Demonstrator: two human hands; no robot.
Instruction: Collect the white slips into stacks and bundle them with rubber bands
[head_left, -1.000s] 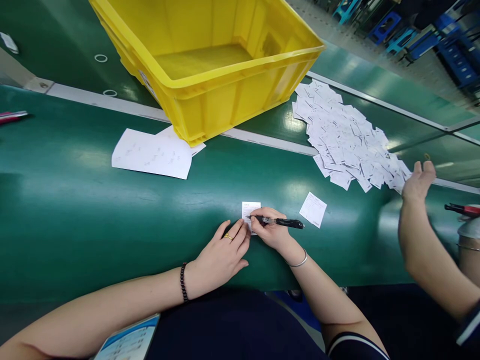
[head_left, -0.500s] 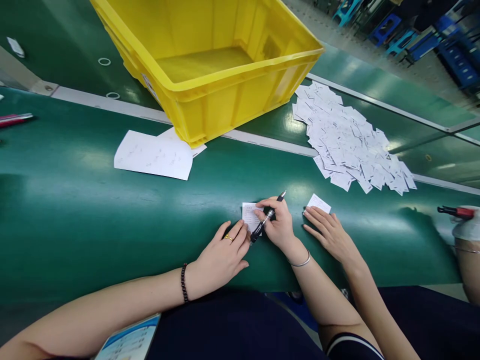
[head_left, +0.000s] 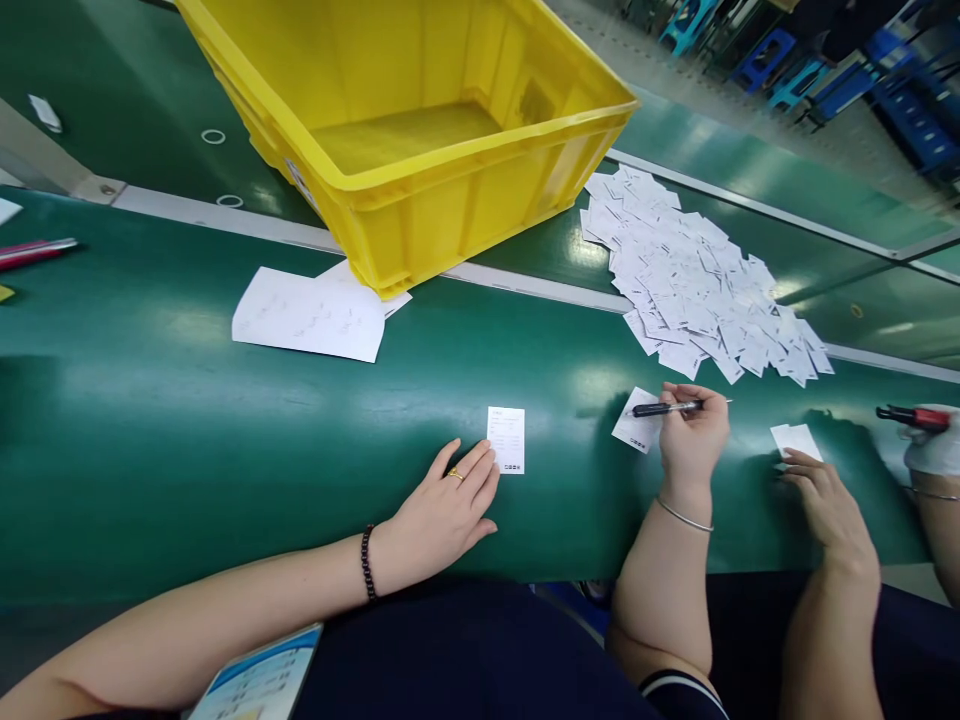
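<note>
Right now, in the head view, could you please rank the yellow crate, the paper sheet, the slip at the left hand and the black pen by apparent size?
1. yellow crate
2. paper sheet
3. slip by the left hand and black pen in the right hand: unranked; pen longer, slip wider.

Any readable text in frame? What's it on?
None legible.
Near slip at left hand: print too small.
Second slip under right hand holding pen: too small.
Sheet: faint handwriting, illegible.
Label on yellow crate: blurred.
Pile of slips: too small.
</note>
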